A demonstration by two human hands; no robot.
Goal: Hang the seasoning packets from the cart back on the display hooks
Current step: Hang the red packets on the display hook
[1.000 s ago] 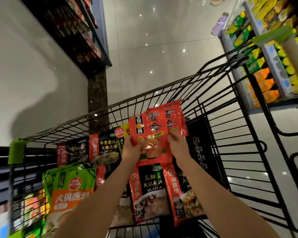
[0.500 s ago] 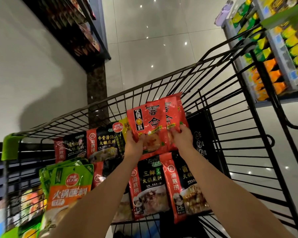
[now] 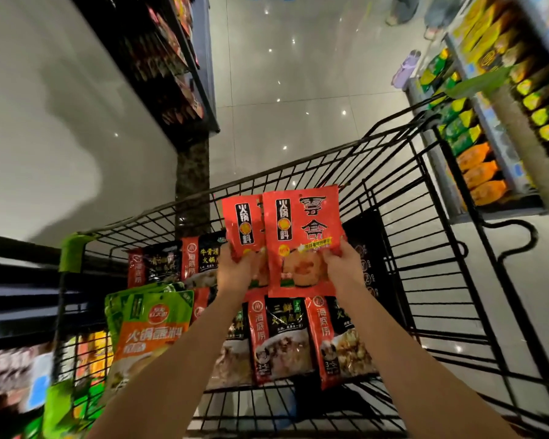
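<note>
The left hand pinches one red packet and the right hand grips a second red packet, both held above the cart. No packet shown is hung yet; many packets lie in the basket, no hooks in sight. Compared with a second ago, the red pair sits higher and fanned apart.

Glossy plastic red packets, black wire cart, prob. metal

Bare forearms, left hand and right hand, no sleeves or jewellery
</note>
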